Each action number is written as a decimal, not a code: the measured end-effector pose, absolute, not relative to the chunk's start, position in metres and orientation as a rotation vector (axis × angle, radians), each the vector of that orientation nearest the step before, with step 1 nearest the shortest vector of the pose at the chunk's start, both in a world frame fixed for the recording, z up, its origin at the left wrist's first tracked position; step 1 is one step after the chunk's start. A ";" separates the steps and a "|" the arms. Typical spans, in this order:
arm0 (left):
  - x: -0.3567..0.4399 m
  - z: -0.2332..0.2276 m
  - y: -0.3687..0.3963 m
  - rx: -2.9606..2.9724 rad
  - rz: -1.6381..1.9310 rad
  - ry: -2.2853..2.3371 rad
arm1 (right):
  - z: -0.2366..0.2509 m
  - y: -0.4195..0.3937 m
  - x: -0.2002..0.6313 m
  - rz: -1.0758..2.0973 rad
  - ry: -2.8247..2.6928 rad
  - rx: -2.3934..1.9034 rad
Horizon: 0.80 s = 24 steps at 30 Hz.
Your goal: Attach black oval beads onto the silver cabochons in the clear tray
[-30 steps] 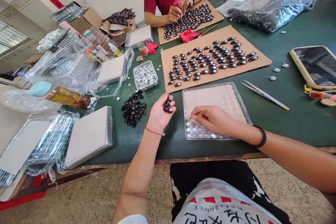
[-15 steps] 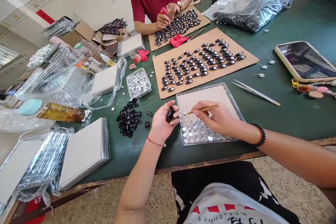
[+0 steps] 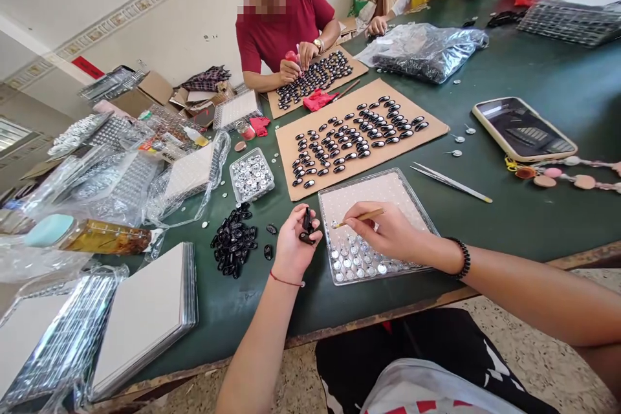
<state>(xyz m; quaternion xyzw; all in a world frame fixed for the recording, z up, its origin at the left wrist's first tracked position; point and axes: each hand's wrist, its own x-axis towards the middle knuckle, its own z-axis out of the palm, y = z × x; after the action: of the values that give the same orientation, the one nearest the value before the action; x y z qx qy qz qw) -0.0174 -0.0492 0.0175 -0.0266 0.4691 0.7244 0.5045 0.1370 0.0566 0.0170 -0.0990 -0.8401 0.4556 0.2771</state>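
A clear plastic tray [image 3: 423, 207] at the table's near edge holds rows of round silver metal discs [image 3: 359, 257] in its front part. The right hand [image 3: 388, 233] hovers over them, fingers pinched on a thin wooden stick [image 3: 359, 217]. Just left, the left hand [image 3: 291, 247] is curled around glossy black oval beads [image 3: 306, 225]. Beyond, a small clear tub [image 3: 251, 175] holds more silver discs, beside a cardboard sheet [image 3: 427, 131] lined with black ovals.
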 end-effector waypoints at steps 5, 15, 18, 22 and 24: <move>-0.019 0.016 -0.049 -0.095 1.712 1.120 | 0.019 0.058 0.136 1.236 -2.259 -0.251; -0.017 0.013 -0.045 0.029 1.762 1.221 | 0.019 0.057 0.136 1.172 -2.243 -0.168; -0.017 0.010 -0.045 0.029 1.730 1.228 | 0.019 0.056 0.137 1.159 -2.269 -0.133; -0.015 0.011 -0.045 0.086 1.693 1.188 | 0.019 0.056 0.138 1.098 -2.304 -0.114; -0.015 0.013 -0.045 0.121 1.687 1.184 | 0.019 0.056 0.138 1.092 -2.293 -0.122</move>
<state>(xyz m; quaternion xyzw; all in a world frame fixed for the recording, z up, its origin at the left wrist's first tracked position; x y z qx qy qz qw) -0.0145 -0.0450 0.0126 0.0504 0.4924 0.7016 0.5126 0.1381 0.0560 0.0185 -0.0457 -0.8616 0.4105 0.2951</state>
